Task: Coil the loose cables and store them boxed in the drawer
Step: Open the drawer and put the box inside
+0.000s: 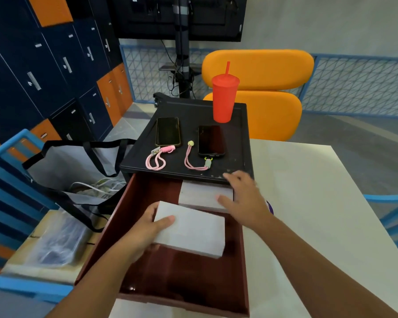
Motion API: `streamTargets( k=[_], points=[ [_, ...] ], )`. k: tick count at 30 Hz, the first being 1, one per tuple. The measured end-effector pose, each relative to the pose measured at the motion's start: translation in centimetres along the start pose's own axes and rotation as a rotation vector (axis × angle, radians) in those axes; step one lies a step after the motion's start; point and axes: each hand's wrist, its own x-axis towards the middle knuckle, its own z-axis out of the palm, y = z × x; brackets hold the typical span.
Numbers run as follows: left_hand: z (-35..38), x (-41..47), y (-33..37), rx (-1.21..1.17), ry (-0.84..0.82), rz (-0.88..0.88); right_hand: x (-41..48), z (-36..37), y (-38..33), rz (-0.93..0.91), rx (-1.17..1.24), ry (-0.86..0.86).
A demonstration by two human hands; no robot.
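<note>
1. Lower middle: the left hand (145,228) curls round a closed white box (193,232), thumb on top, holding it tilted inside the open drawer (244,267). The box's contents are hidden.
2. Behind it, the right hand (246,198), blurred and with fingers spread, lies over a second white box (198,196) at the drawer's back, partly under the black cabinet top (234,161).
3. Centre left, a bag (78,161) holds white cables (97,185).

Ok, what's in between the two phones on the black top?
Head view: mostly bare black top between the left phone and right phone; a pink strap's yellow bead sits near their lower ends.
</note>
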Motion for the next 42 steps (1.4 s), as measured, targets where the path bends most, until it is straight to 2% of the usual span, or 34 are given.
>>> streamTargets(
  k=[3,7,9,11,14,18,22,24,30,34,37,39,42],
  points=[
    [0.8,2.3,-1.4,0.027,-0.051,-0.091,2.6,-0.4,1.0,0.159,-0.108,0.085],
    [2.5,4.4,-1.9,-0.039,-0.098,-0.230,5.3,0.0,2.5,0.294,-0.207,0.012],
    [3.2,5.8,-2.4,0.036,-0.073,-0.224,6.2,0.5,3.1,0.364,-0.170,-0.023],
    [3.5,6.7,-2.6,0.221,-0.035,-0.159,6.7,1.0,3.4,0.427,-0.074,-0.042],
    [3.9,6.6,-2.1,0.654,-0.026,-0.105,7.2,1.2,3.8,0.462,0.028,-0.020],
    [4.7,6.3,-2.1,0.887,-0.020,0.035,7.2,1.3,4.1,0.446,0.062,-0.002],
    [5.5,7.7,-1.9,0.874,0.109,0.052,7.2,1.5,4.5,0.419,0.032,-0.006],
    [5.7,8.3,-1.5,0.900,0.114,0.075,7.3,1.4,4.7,0.411,0.006,-0.011],
    [4.9,9.6,-1.4,0.947,0.043,0.122,7.3,1.5,5.0,0.411,-0.019,-0.006],
    [3.1,9.9,-1.9,0.756,-0.032,0.202,7.5,1.5,5.1,0.409,-0.024,-0.001],
    [2.5,9.2,-1.4,0.634,-0.074,0.157,7.4,1.4,5.0,0.408,-0.021,-0.011],
    [2.9,7.9,-0.3,0.707,-0.085,0.196,7.4,1.3,4.9,0.405,-0.014,-0.010],
    [3.7,3.8,1.2,0.872,-0.198,0.366,7.4,1.1,5.0,0.404,0.016,-0.019]
  ],
)
